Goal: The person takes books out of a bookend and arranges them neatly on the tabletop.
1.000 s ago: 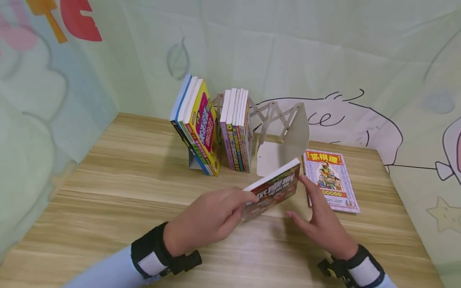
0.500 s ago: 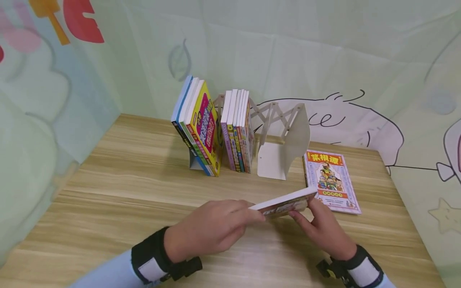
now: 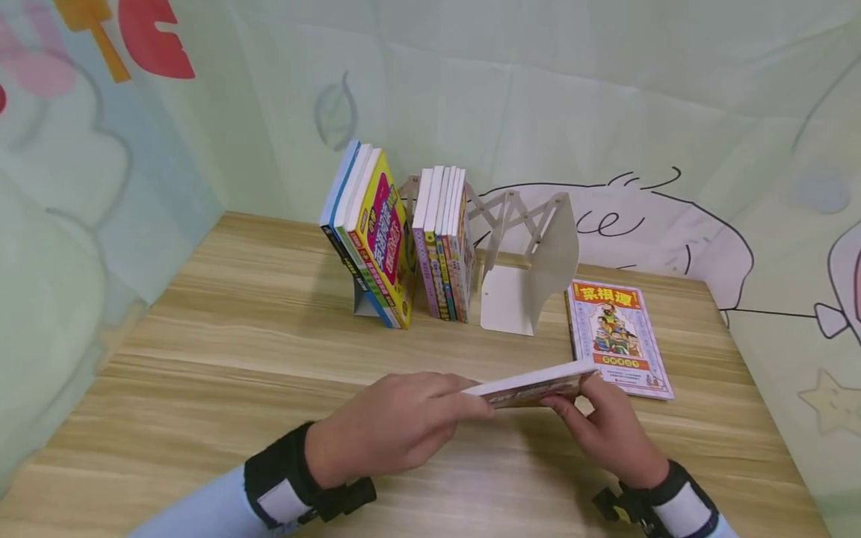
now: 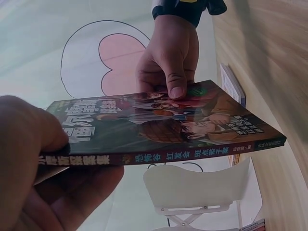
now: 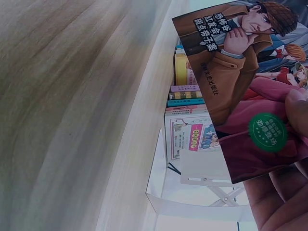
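Note:
Both hands hold one thin paperback book (image 3: pixel 538 388) above the table, tilted so that its white page edge faces up in the head view. My left hand (image 3: pixel 397 422) pinches its left end, thumb on the cover and fingers beneath, as the left wrist view shows. At the other end my right hand (image 3: pixel 608 430) grips the edge between thumb and fingers. In the left wrist view the book's cover (image 4: pixel 159 118) has cartoon figures, and its spine faces that camera. The right wrist view shows a man in a brown coat on the cover (image 5: pixel 240 72).
A white folding book rack (image 3: pixel 507 299) stands at the back, with several thin books (image 3: pixel 440 246) upright in its middle section. Larger books (image 3: pixel 370 239) lean at its left end. Flat on the wooden table (image 3: pixel 235 336), right of the rack, lies another book (image 3: pixel 619 336).
The held book has come down and toward the body, tipping flatter. My right hand, earlier with fingers spread beside the book's edge, now grips it. The left hand has kept its hold.

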Tool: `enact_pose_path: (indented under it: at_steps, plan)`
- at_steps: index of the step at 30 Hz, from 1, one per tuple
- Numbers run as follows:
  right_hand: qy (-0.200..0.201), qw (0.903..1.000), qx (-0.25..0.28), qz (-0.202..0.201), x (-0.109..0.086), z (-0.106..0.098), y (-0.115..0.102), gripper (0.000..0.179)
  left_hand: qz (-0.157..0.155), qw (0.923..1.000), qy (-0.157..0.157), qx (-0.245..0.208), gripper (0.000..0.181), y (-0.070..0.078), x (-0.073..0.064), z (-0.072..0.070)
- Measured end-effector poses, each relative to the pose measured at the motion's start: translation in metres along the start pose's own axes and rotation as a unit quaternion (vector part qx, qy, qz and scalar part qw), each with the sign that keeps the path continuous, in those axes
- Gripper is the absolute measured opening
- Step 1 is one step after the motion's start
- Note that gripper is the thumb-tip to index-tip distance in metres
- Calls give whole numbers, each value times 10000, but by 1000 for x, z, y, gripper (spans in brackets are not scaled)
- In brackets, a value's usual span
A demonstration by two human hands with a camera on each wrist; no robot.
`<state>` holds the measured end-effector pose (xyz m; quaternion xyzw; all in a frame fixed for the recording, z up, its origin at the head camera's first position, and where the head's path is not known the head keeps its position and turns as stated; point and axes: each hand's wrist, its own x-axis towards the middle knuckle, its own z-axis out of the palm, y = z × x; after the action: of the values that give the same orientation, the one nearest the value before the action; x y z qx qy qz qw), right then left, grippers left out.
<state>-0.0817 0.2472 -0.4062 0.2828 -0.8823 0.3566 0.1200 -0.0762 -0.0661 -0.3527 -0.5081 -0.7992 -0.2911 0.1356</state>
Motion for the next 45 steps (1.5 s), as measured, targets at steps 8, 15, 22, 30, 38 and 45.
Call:
enact_pose_path:
  at_steps: [8, 15, 22, 30, 38, 45]
  plan:
    - [184, 9995, 274, -30, -1, -1, 2, 40, 73, 9999, 86, -45, 40, 0, 1, -2]
    - [523, 9974, 476, -165, -2, -2, 3, 42, 298, 9987, 400, 87, 44, -5, 0, -3]
    - [695, 9905, 1148, 309, -4, -5, 4, 38, -211, 9977, 649, 24, 36, -7, -1, 1]
    - [1343, 9728, 1565, 1051, -11, -19, 11, 32, -654, 9960, 604, -14, 33, -11, -5, 3]
    - [2132, 9495, 708, 2191, -17, -35, 21, 24, -606, 9959, 671, -4, 32, -16, -7, 4]
    - [2535, 9185, 1181, 2796, -25, -53, 29, 26, -551, 9956, 757, 32, 31, -19, -9, 6]
